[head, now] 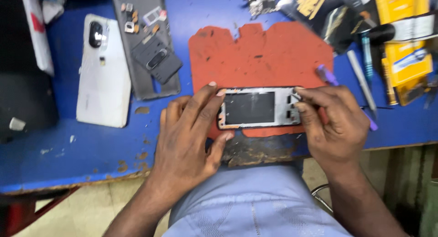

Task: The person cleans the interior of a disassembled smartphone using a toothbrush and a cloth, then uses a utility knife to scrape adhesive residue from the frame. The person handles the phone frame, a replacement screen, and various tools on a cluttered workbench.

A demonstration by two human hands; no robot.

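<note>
Opened phone frame lying on red mat at the blue tabletop edge, left hand clamping its left end, right hand pinching a purple-handled tool, tip seemingly at its right end, white back cover well apart left.

A blue counter fills the view, its paint chipped and worn to bare patches along the near edge; pale floor shows beneath it; light falls even and bright.
</note>
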